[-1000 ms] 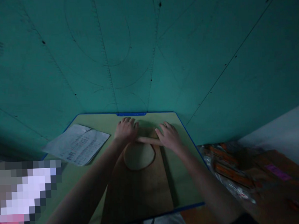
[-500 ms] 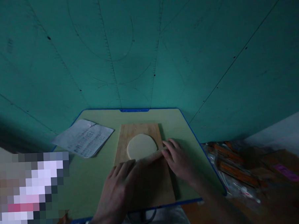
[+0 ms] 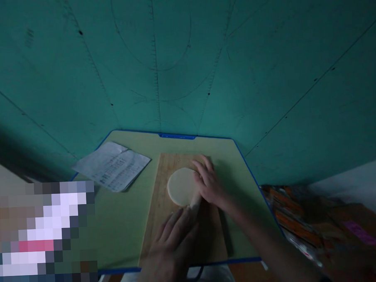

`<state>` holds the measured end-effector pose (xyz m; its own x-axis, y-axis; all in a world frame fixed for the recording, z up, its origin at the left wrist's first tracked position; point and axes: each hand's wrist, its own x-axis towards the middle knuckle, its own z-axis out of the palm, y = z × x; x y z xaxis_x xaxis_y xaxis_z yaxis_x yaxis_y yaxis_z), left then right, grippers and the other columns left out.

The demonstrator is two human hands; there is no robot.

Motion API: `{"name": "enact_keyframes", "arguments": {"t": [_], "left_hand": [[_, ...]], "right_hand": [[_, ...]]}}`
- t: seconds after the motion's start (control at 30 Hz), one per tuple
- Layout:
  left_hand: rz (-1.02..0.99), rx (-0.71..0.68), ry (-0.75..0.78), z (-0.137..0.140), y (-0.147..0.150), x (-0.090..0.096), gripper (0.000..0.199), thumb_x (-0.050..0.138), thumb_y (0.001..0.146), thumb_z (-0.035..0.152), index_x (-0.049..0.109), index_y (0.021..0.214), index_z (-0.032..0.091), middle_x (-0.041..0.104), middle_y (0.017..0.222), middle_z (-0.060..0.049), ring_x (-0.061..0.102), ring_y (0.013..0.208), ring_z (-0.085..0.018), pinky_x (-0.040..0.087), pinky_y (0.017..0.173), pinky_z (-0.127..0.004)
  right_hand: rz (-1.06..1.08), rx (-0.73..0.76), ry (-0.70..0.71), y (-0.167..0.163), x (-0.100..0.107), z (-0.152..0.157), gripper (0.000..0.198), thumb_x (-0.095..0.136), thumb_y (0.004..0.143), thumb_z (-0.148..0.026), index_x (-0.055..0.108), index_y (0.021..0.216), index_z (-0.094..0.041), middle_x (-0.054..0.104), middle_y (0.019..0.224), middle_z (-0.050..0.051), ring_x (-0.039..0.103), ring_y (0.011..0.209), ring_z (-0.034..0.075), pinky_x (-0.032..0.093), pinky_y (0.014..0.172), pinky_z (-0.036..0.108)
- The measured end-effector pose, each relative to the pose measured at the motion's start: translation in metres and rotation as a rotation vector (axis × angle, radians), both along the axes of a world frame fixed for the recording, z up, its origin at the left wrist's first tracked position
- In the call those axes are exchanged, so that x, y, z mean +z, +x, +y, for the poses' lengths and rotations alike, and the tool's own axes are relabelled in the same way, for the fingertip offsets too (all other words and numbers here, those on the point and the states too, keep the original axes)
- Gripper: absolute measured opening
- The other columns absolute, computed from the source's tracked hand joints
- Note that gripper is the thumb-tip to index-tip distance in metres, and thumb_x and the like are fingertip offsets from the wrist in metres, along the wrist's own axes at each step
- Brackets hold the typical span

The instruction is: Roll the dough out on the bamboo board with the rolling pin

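Observation:
A round, flat sheet of pale dough (image 3: 181, 187) lies on a wooden board (image 3: 156, 213). Across its right edge runs a thin rolling pin (image 3: 195, 201), slanting from lower left to upper right. My left hand (image 3: 175, 237) covers the pin's near end, with the fingers over it at the dough's lower edge. Over the far end is my right hand (image 3: 208, 183), its fingers curved near the board's right side. Both palms and much of the pin are hidden from sight.
The board rests on a pale green table (image 3: 117, 227) with a blue rim. Printed paper sheets (image 3: 114, 167) lie at the table's left. Behind stands a green wall (image 3: 179, 75) with pencil marks. Plastic-wrapped orange items (image 3: 290, 211) and a cardboard box (image 3: 350, 225) sit at the right.
The rolling pin has turned to a steeper slant. My right hand has moved up along the board and my left hand down and to the right. The camera view has also shifted.

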<state>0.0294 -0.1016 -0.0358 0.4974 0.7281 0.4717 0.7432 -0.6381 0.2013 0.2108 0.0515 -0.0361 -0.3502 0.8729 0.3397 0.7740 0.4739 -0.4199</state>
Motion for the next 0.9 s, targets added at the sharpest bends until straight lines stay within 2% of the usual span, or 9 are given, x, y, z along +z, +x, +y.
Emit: {"name": "enact_keyframes", "arguments": {"t": [0.13,0.27,0.37,0.43,0.5,0.63,0.7,0.8,0.9], "left_hand": [[-0.011,-0.047,0.051,-0.003,0.001,-0.004,0.045,0.047,0.088,0.011,0.062,0.130,0.018,0.047,0.153,-0.013,0.036,0.146,-0.033,0.055,0.101,-0.049],[0.040,0.046,-0.002,-0.003,-0.012,0.003,0.046,0.049,0.089,0.013,0.060,0.134,0.020,0.048,0.153,-0.012,0.042,0.143,-0.033,0.054,0.104,-0.051],[0.013,0.134,-0.008,-0.002,-0.019,0.005,0.048,0.049,0.090,0.014,0.056,0.138,0.019,0.047,0.153,-0.013,0.042,0.142,-0.033,0.053,0.105,-0.050],[0.009,0.131,-0.038,-0.003,-0.015,0.003,0.050,0.050,0.090,0.014,0.055,0.139,0.019,0.043,0.156,-0.015,0.041,0.143,-0.033,0.052,0.106,-0.050],[0.032,0.081,-0.094,-0.003,-0.004,0.002,0.052,0.053,0.087,0.012,0.055,0.139,0.019,0.038,0.159,-0.015,0.037,0.146,-0.034,0.049,0.109,-0.051],[0.070,-0.072,-0.177,0.003,0.018,0.007,0.057,0.055,0.083,0.014,0.053,0.140,0.018,0.041,0.158,-0.010,0.026,0.151,-0.030,0.038,0.118,-0.051],[0.074,-0.113,-0.193,0.007,0.018,0.009,0.059,0.054,0.083,0.014,0.052,0.141,0.017,0.042,0.158,-0.009,0.027,0.151,-0.028,0.033,0.121,-0.050],[0.056,-0.052,-0.150,0.012,-0.002,0.005,0.060,0.052,0.080,0.009,0.055,0.139,0.019,0.045,0.156,-0.009,0.039,0.145,-0.029,0.037,0.118,-0.052],[0.019,0.081,-0.091,0.014,-0.038,-0.001,0.056,0.047,0.088,0.010,0.050,0.143,0.022,0.055,0.147,-0.010,0.053,0.134,-0.028,0.050,0.107,-0.050]], "right_hand": [[-0.102,0.068,-0.004,-0.040,0.016,0.018,0.040,0.042,0.101,-0.037,0.057,0.134,-0.019,0.046,0.148,0.015,0.042,0.138,0.028,0.034,0.116,0.047],[-0.133,0.151,0.062,-0.090,0.027,0.033,0.031,0.044,0.101,-0.034,0.065,0.120,-0.022,0.057,0.135,0.011,0.048,0.130,0.026,0.033,0.115,0.043],[-0.083,0.203,0.041,-0.110,0.032,0.039,0.031,0.040,0.102,-0.028,0.067,0.115,-0.020,0.064,0.124,0.009,0.053,0.122,0.021,0.037,0.111,0.035],[-0.072,0.234,0.006,-0.105,0.032,0.039,0.032,0.038,0.102,-0.025,0.067,0.115,-0.019,0.065,0.121,0.008,0.055,0.118,0.019,0.040,0.108,0.033],[-0.090,0.253,-0.014,-0.083,0.028,0.036,0.033,0.038,0.102,-0.026,0.066,0.118,-0.020,0.064,0.126,0.009,0.054,0.121,0.019,0.039,0.110,0.035],[-0.166,0.240,-0.065,-0.018,0.014,0.029,0.041,0.038,0.102,-0.035,0.058,0.136,-0.022,0.050,0.148,0.010,0.036,0.143,0.025,0.028,0.119,0.048],[-0.192,0.248,-0.095,0.002,0.010,0.026,0.046,0.037,0.102,-0.037,0.053,0.142,-0.022,0.041,0.156,0.010,0.032,0.146,0.026,0.027,0.119,0.049],[-0.216,0.236,-0.082,-0.005,0.011,0.027,0.048,0.037,0.102,-0.036,0.050,0.145,-0.020,0.040,0.156,0.012,0.033,0.145,0.025,0.029,0.118,0.046],[-0.221,0.180,-0.014,-0.047,0.016,0.038,0.044,0.040,0.102,-0.033,0.056,0.140,-0.018,0.051,0.147,0.013,0.040,0.140,0.025,0.027,0.118,0.043]]}}
